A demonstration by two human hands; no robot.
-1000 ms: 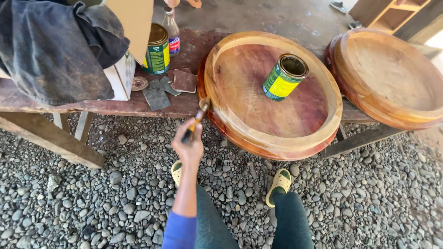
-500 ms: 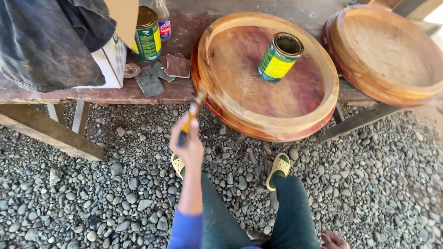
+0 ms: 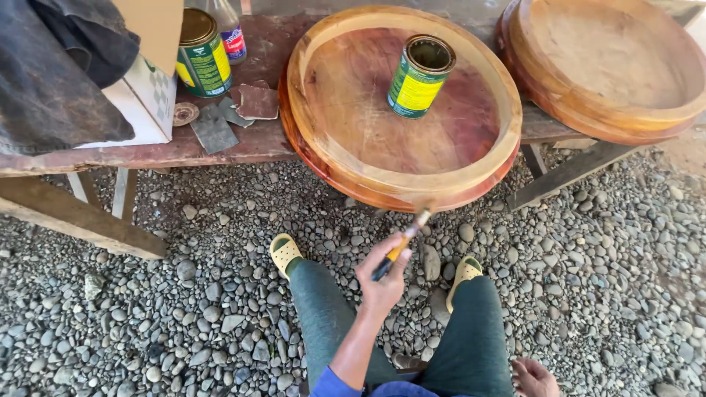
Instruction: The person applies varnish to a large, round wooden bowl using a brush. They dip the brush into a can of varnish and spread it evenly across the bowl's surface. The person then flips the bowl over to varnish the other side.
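Brush [image 3: 403,242] shifted right to tray [image 3: 331,158] front rim; open can [image 3: 418,77] inside.

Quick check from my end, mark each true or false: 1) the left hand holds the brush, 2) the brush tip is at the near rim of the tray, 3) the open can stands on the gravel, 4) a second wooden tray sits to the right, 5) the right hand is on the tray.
1) True: the left hand has its grip shut on the brush.
2) True: the tip meets the near rim of the tray.
3) False: the open can stands upright inside the tray.
4) True: a second tray sits on the bench at right.
5) False: the right hand is low by the knee, empty.
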